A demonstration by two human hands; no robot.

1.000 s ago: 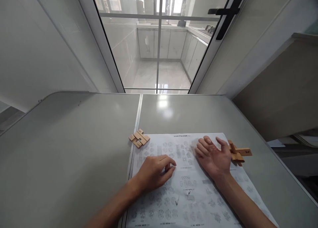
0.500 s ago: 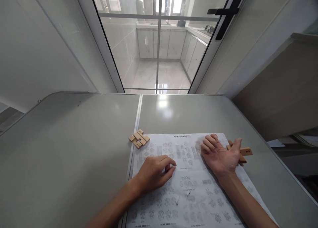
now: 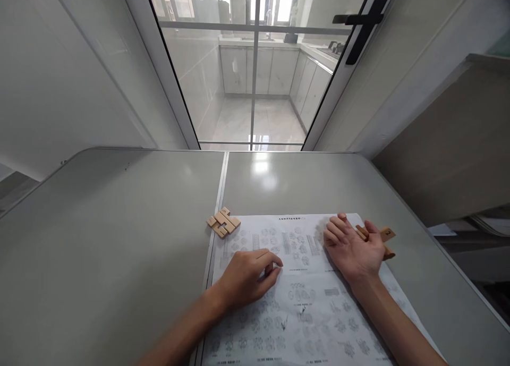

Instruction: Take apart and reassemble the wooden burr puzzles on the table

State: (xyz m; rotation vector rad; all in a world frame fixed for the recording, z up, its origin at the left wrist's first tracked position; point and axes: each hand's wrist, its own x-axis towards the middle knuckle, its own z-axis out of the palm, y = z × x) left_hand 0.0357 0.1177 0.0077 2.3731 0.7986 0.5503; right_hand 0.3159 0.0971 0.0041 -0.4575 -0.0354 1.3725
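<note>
My left hand (image 3: pixel 252 275) rests on the printed paper sheet (image 3: pixel 295 278), back upward. Its fingers are loosely bent, with a small gap between thumb and forefinger and nothing visible in it. My right hand (image 3: pixel 354 246) lies palm up at the sheet's right side, fingers half curled. Its thumb is closed against a wooden block puzzle (image 3: pixel 387 233), crossed pieces with a "2" on one end. The thumb and palm hide part of this puzzle. Beyond my left hand, flat wooden pieces (image 3: pixel 223 221) lie joined together at the sheet's upper left corner.
The grey table (image 3: pixel 119 238) has a metal seam (image 3: pixel 222 183) running across it. Past its far edge stands a glass door with a black handle (image 3: pixel 364 19), a kitchen behind it. A brown panel (image 3: pixel 450 137) flanks the table on the right.
My right hand has shifted right, and its thumb has moved in over the wooden puzzle. The puzzle has turned and tilted slightly. My left hand and the flat pieces have stayed put.
</note>
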